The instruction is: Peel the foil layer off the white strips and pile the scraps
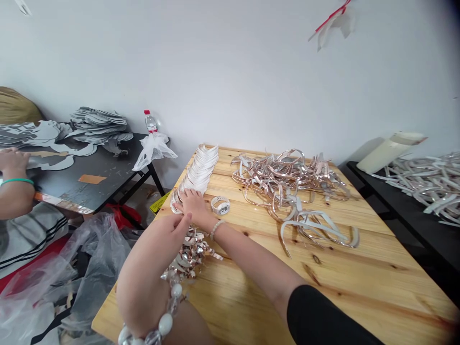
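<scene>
My right hand [196,207] lies over the near end of a long row of overlapping white curved strips [201,167]. Its fingers are stretched out and rest on the strips. Close in front of it is my left hand [176,227], bent at the wrist with the thumb showing; the other fingers are mostly hidden, so I cannot tell what they hold. Beneath the hands sits a heap of shiny rose-gold and white scraps [192,254]. A white wristwatch [220,205] lies just right of my right hand.
Tangled rose-gold and white strips [287,179] cover the wooden table's [352,282] far right. On the left, another person's hand [14,160] rests at a black table [125,155] with stacked grey cut pieces [98,124]. A black surface at right carries a cream roll [384,153] and more strips.
</scene>
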The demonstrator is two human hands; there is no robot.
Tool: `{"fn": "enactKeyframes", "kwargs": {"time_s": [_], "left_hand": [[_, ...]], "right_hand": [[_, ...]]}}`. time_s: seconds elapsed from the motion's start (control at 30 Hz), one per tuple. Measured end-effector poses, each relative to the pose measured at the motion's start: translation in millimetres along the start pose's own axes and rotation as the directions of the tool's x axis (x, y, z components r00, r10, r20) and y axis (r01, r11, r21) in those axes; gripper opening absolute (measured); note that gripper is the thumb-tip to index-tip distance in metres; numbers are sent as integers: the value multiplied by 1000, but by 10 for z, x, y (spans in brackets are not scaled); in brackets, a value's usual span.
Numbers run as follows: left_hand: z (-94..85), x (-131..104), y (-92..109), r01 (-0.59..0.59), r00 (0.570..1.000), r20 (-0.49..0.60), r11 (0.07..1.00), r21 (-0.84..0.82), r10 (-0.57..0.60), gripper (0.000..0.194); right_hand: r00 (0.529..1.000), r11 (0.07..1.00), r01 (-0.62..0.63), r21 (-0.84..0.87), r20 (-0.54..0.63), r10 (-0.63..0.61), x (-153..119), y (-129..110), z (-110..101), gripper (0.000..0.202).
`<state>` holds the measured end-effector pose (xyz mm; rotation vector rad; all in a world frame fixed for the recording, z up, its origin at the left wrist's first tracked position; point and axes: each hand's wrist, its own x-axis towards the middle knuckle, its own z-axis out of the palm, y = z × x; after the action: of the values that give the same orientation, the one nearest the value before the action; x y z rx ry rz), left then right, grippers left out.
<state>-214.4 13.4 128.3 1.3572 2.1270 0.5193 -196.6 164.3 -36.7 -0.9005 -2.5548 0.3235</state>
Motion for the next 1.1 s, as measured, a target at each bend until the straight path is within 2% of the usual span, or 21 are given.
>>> {"fn": "enactKeyframes", "kwargs": {"time_s": [0.13, 0.27, 0.37, 0.43, 0.53, 0.6, 0.7, 0.83, 0.9, 1.0, 1.1], "left_hand": [[11, 15, -16, -8, 1000, 7, 1000, 9, 8, 35], [39, 66, -50, -22, 981, -194, 998, 56, 32, 38], [43, 124, -113, 19, 960, -281, 998, 67, 1, 44], [24, 144, -156, 57, 967, -252, 996, 64, -39, 45], [-22, 117, -173, 115, 973, -206, 992, 57, -101, 44], [-40, 77, -129, 152, 965, -227, 987, 61, -134, 43], [-2, 40, 10, 168, 963, -234, 978, 127, -136, 39], [160, 48, 193, 101, 988, -142, 966, 240, -68, 31], [241, 52, 208, 97, 987, -146, 962, 254, -61, 30], [322, 57, 84, 113, 974, -219, 961, 253, -56, 34], [369, 65, -167, 100, 919, -392, 946, 309, 31, 43]], "right_hand": [[999, 995, -14, 95, -33, 17, -8, 55, -279, 44], [986, 979, -114, 172, -104, 133, -264, 279, -814, 39], [973, 968, -153, 199, -142, 183, -749, 558, -1290, 33], [952, 950, -228, 215, -158, 264, -1162, 778, -1573, 30], [901, 902, -425, 73, -65, 430, -1743, 1114, -1866, 25], [834, 834, -551, -25, 30, 552, -2029, 1308, -1956, 24], [787, 804, -593, -34, 185, 588, -2270, 1498, -1969, 31], [798, 823, -568, 22, 259, 544, -2354, 1563, -1935, 36], [807, 832, -554, 38, 271, 525, -2358, 1565, -1950, 33], [820, 841, -539, 53, 261, 509, -2370, 1584, -2022, 22], [835, 843, -530, 87, 227, 502, -2403, 1623, -2123, 21]]}}
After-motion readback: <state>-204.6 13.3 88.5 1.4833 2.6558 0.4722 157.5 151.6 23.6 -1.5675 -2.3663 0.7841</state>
